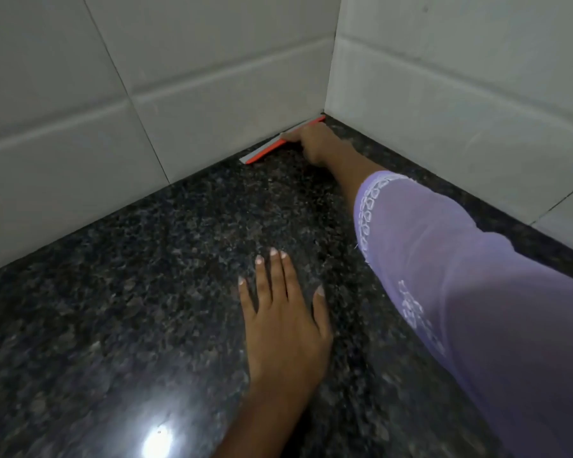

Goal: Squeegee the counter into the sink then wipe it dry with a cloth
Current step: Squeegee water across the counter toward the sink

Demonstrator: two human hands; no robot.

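Granite counter, dark and speckled, fills the lower part of the view and runs into a corner where two tiled walls meet. Near the front edge a bright light is reflected on the stone.

At the very back, in this corner, lies the squeegee. It is red-orange with a grey strip along it, and its long edge sits on the counter right against the foot of the left wall; one end reaches the corner itself. The right hand holds the squeegee at its middle, with the fingers curled over the top of it, so the handle part is hidden under the hand. The right arm is stretched far forward, and a lilac sleeve with white embroidery covers it down to the forearm.

The left hand rests flat on the counter, much closer to the person, well apart from the squeegee. Its fingers are straight and a little spread, the palm is pressed on the stone, and it holds nothing.
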